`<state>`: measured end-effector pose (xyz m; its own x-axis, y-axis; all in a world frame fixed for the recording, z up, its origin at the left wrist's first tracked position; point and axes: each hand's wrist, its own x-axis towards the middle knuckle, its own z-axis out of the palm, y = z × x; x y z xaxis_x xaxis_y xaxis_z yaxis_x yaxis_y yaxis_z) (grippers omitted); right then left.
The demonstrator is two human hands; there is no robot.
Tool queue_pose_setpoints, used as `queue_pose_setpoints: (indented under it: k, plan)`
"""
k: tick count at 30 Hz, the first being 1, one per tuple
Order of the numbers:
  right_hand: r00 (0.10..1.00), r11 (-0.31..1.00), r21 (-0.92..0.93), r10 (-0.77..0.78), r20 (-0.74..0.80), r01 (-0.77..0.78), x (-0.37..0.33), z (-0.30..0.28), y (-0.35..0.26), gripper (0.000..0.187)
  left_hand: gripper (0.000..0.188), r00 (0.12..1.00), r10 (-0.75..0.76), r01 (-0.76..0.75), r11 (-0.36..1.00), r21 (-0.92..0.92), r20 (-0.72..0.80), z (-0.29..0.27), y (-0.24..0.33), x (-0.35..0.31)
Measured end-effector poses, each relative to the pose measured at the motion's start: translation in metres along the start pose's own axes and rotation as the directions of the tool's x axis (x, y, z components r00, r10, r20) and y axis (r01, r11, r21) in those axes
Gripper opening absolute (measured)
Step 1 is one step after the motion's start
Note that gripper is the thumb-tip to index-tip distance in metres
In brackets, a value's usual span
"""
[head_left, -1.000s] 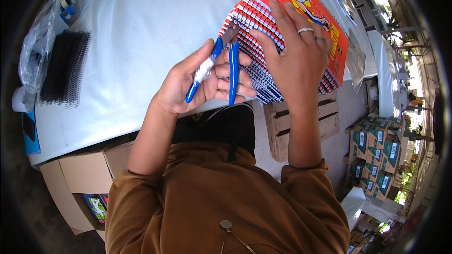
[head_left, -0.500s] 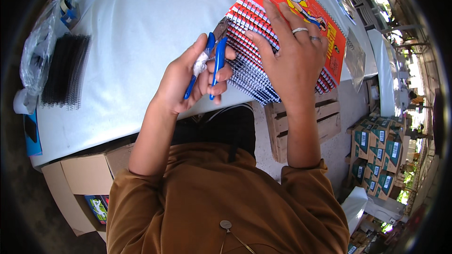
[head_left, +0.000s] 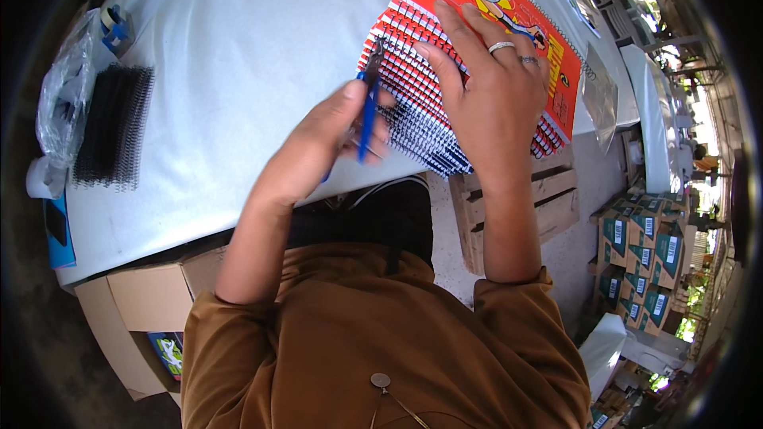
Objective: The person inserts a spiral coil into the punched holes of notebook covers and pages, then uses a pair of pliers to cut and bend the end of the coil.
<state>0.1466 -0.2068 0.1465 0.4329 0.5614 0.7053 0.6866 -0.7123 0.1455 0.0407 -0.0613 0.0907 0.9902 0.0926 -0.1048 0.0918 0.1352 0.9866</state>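
A slanted stack of spiral notebooks [head_left: 566,83] with red covers stands on the right part of the table, its wire-bound edges facing me. My left hand [head_left: 322,139] is wrapped round blue-handled pliers [head_left: 369,115]; motion smears its fingers. The dark jaws of the pliers reach the wire ends at the left corner of the stack. Whether they grip a wire I cannot tell. My right hand [head_left: 497,91], a ring on each of two fingers, lies spread over the top notebook and the bound edges, holding nothing.
On the white-covered table [head_left: 238,71], black wire spirals [head_left: 115,127] lie at the left beside clear plastic wrap [head_left: 67,103] and a tape dispenser [head_left: 117,28]. Below are an open cardboard box [head_left: 147,302] and a wooden pallet [head_left: 548,191]. Stacked cartons [head_left: 644,258] stand at right.
My left hand has turned and the handles of the pliers have come closer together. The jaws have shifted slightly left along the stack's corner. My right hand stays nearly in place.
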Motion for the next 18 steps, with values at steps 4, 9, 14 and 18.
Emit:
queue_pose_setpoints:
  k: [4, 9, 14, 18]
  plan:
    - [0.999, 1.000, 0.025, 0.006, -0.037, -0.005, 0.002, 0.001, -0.001, 0.032, 0.067, 0.900, 0.073, 0.289, 0.637, -0.715, 0.429, -0.006, 0.009, 0.006]
    - [0.999, 0.999, 0.033, 0.012, -0.041, -0.011, 0.002, 0.001, -0.001, 0.031, 0.056, 0.980, -0.177, 0.193, 0.953, -0.232, 0.089, -0.005, 0.029, -0.003]
    - [0.999, 1.000, 0.014, 0.011, -0.052, -0.011, 0.001, 0.000, 0.000, 0.030, 0.054, 0.997, -0.077, 0.078, 0.988, -0.133, 0.007, 0.007, 0.026, -0.006]
    - [0.997, 0.999, 0.029, 0.017, -0.070, -0.015, 0.002, 0.002, -0.001, 0.030, 0.061, 0.954, -0.149, 0.293, 0.652, -0.700, 0.261, 0.009, 0.031, 0.002]
